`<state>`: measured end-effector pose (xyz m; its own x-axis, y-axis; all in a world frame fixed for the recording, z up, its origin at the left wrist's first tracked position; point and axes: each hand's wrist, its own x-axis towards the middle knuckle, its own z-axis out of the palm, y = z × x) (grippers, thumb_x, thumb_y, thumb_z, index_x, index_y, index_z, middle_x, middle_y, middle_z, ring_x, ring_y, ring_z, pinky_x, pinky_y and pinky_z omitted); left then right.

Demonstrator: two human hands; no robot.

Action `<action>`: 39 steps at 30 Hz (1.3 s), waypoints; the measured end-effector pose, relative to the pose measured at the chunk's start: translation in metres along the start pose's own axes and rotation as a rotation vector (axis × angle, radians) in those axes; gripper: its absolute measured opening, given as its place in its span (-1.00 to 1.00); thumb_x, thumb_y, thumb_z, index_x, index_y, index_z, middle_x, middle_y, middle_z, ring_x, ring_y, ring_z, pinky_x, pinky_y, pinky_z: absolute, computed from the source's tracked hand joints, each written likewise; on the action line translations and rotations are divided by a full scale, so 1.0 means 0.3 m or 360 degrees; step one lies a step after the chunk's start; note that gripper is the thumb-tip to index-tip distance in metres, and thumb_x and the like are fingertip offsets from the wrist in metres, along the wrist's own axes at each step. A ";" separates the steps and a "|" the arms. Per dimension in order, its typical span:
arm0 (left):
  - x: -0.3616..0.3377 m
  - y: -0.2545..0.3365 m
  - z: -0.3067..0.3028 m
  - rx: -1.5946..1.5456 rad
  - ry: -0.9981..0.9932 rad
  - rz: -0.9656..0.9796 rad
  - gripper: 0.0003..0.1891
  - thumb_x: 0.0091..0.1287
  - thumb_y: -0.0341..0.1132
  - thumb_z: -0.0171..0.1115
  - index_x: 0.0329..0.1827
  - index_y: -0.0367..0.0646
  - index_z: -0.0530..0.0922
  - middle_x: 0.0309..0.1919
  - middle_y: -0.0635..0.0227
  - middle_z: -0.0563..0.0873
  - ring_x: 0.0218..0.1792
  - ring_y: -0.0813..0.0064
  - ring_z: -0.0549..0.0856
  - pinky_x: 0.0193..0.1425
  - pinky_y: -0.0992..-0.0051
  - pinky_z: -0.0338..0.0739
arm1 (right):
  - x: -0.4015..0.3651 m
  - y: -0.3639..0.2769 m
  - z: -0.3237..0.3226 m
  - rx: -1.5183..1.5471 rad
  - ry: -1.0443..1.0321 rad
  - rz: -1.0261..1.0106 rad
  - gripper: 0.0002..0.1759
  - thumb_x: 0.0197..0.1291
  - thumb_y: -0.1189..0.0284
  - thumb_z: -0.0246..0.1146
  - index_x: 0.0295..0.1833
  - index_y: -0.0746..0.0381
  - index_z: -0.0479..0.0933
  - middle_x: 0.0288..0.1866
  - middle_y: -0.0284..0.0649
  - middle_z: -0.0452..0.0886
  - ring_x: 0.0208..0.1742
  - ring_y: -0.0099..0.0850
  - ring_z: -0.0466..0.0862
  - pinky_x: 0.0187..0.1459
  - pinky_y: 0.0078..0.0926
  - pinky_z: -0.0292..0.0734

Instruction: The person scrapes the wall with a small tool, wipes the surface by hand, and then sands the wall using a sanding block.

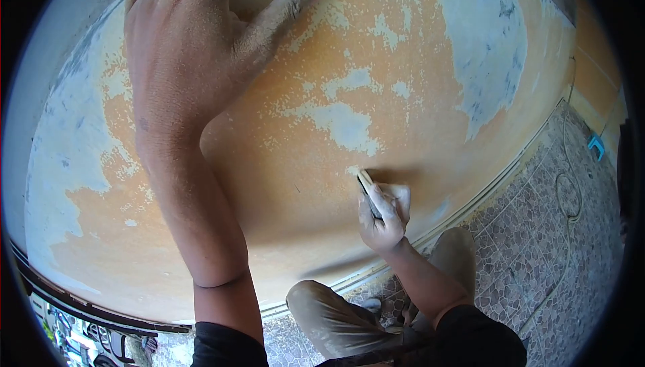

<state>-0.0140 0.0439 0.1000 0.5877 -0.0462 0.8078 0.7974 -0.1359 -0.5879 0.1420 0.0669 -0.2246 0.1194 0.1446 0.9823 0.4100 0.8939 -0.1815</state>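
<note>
A large curved panel point(289, 165) fills most of the head view, patchy orange, pale cream and bluish white, with a powdery look. My left hand point(185, 51) lies over its upper left part, open, thumb stretched out to the right. The top of the frame cuts off some of its fingertips. Lower and to the right, my right hand point(385, 218) is closed around a small sanding block point(365, 180), pale along one edge and dark beneath. The block's end touches the panel just below a cream patch. White dust covers my right fingers.
My dusty knees point(336, 316) are close below the panel's lower edge. A stone-patterned tiled floor point(517, 253) extends to the right, with a thin cable point(570, 216) lying on it. A small blue object point(596, 145) is at the far right. Blurred clutter shows at lower left.
</note>
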 end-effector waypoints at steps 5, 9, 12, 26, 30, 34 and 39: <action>-0.001 0.020 0.007 -0.0083 0.0014 -0.0038 -0.23 0.18 0.01 0.53 0.34 -0.35 0.53 0.12 0.04 0.70 0.19 -0.01 0.64 0.41 0.09 0.42 | 0.268 -0.057 0.046 0.0247 0.0083 0.0017 -0.44 0.22 0.80 0.39 0.36 0.34 0.60 0.01 -0.05 0.63 -0.08 -0.30 0.62 -0.13 -0.44 0.58; -0.005 -0.022 0.017 0.0029 0.0033 0.0022 -0.23 0.18 0.01 0.53 0.34 -0.35 0.53 0.09 0.03 0.71 0.17 -0.02 0.64 0.40 0.09 0.43 | 0.008 0.009 0.027 0.0161 0.0073 -0.0021 -0.43 0.21 0.81 0.40 0.35 0.29 0.62 0.02 -0.11 0.62 -0.10 -0.34 0.62 -0.17 -0.52 0.55; -0.002 -0.007 0.008 0.0006 0.0015 -0.0002 -0.23 0.18 0.02 0.52 0.33 -0.36 0.53 0.08 0.04 0.70 0.16 -0.01 0.64 0.40 0.09 0.43 | -0.031 0.018 0.013 0.0112 0.0052 -0.0029 -0.42 0.21 0.81 0.41 0.34 0.25 0.64 0.02 -0.15 0.61 -0.10 -0.38 0.62 -0.21 -0.57 0.55; 0.033 0.077 -0.037 0.0164 -0.0156 -0.0223 -0.22 0.21 0.02 0.49 0.35 -0.37 0.51 0.14 0.00 0.68 0.20 -0.03 0.63 0.44 0.10 0.41 | -0.008 -0.005 0.033 0.0083 0.0020 -0.0081 -0.38 0.26 0.76 0.39 0.44 0.33 0.50 0.07 0.01 0.68 -0.06 -0.23 0.61 -0.04 -0.35 0.58; 0.003 -0.001 -0.008 0.0086 -0.0138 -0.0106 -0.22 0.21 0.02 0.49 0.36 -0.38 0.51 0.15 -0.01 0.68 0.20 -0.03 0.63 0.45 0.09 0.40 | 0.349 -0.077 0.082 0.0215 0.0180 -0.0023 -0.42 0.25 0.79 0.38 0.40 0.32 0.58 0.09 -0.13 0.71 -0.07 -0.36 0.61 -0.06 -0.48 0.57; 0.012 0.012 -0.022 0.0073 -0.0098 -0.0100 -0.22 0.21 0.02 0.49 0.36 -0.38 0.51 0.16 -0.02 0.67 0.22 -0.03 0.62 0.46 0.09 0.39 | 0.473 -0.096 0.105 0.0210 0.0175 -0.0086 -0.38 0.28 0.73 0.37 0.47 0.39 0.48 0.16 0.01 0.77 -0.04 -0.28 0.58 0.00 -0.39 0.59; 0.001 -0.016 0.009 0.0087 0.0074 0.0057 -0.22 0.21 0.03 0.49 0.36 -0.38 0.50 0.16 -0.02 0.67 0.23 -0.03 0.62 0.47 0.09 0.38 | 0.151 -0.068 0.072 0.0150 0.0118 -0.0003 -0.37 0.26 0.74 0.38 0.47 0.38 0.49 0.16 0.03 0.76 -0.04 -0.26 0.59 -0.01 -0.39 0.60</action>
<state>-0.0174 0.0472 0.1029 0.6098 -0.0959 0.7867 0.7831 -0.0794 -0.6168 0.1196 0.0644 -0.1754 0.1867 0.1145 0.9757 0.3237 0.9305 -0.1712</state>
